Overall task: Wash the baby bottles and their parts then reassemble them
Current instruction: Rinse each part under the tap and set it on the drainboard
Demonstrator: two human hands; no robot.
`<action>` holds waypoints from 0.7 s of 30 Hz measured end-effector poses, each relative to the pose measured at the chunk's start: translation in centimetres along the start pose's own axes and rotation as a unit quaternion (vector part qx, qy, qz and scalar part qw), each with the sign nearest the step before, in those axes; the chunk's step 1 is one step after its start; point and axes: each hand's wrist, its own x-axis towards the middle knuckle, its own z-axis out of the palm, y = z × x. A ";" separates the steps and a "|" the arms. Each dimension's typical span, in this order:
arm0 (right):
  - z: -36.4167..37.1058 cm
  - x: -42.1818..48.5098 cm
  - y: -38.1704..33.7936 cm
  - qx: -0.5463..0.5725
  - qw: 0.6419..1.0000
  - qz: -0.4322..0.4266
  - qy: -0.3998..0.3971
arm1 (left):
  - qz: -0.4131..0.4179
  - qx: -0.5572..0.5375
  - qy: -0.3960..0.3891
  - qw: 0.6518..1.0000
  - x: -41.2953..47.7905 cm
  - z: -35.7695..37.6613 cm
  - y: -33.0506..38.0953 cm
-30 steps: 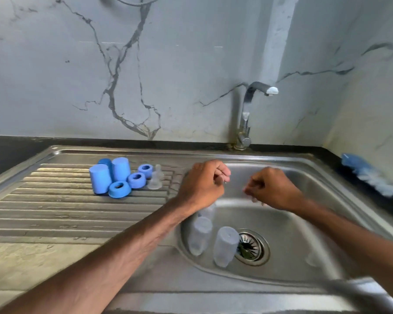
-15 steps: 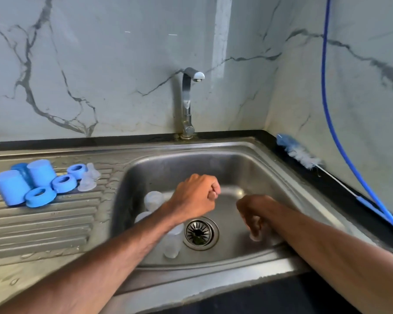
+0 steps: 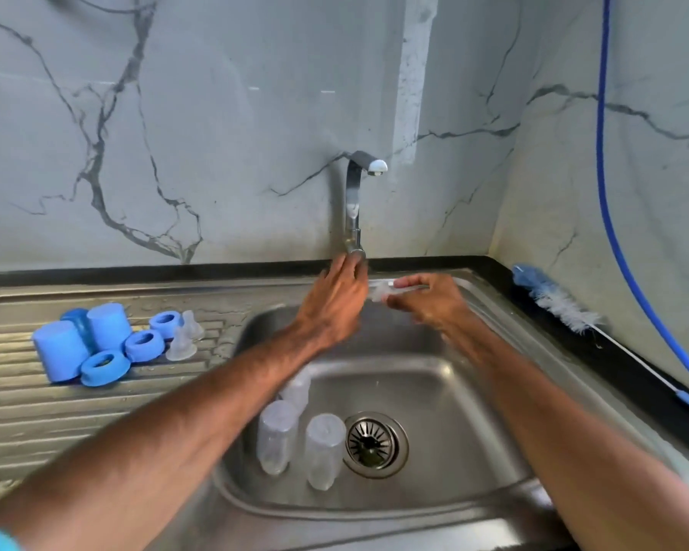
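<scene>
While your left hand (image 3: 341, 300) lays straight fingers on the tap's (image 3: 353, 200) base, your right hand (image 3: 434, 306) pinches a blurred clear part (image 3: 380, 291) just beside it. 3 clear bottles (image 3: 275, 435) stand in the sink (image 3: 454, 411) below.

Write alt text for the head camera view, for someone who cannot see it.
A person's left hand reaches to the base of the tap over a steel sink, while the right hand holds a small clear part beside it. The sink holds clear bottles; blue caps and rings sit on the drainboard.
</scene>
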 end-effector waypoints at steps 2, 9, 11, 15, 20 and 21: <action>1.5 0.3 -0.5 0.037 0.999 -0.003 0.009 | 0.020 0.065 0.035 0.997 2.5 -0.6 -1.4; 4.9 1.5 1.4 -0.049 0.997 -0.063 0.010 | 0.104 0.288 -0.004 0.952 6.6 0.7 -3.5; 5.1 1.2 1.6 -0.065 0.994 -0.085 0.018 | 0.114 0.321 -0.021 0.940 6.8 0.5 -3.6; 5.6 0.7 1.7 -0.086 0.990 -0.114 0.020 | 0.104 0.310 -0.022 0.945 7.1 0.3 -3.7; 5.9 0.6 1.7 -0.094 0.986 -0.131 0.030 | -0.004 0.144 -0.016 0.989 4.7 1.8 -4.0; 5.8 0.6 1.7 -0.092 0.987 -0.130 0.034 | -0.017 0.116 -0.012 0.993 4.4 2.2 -3.9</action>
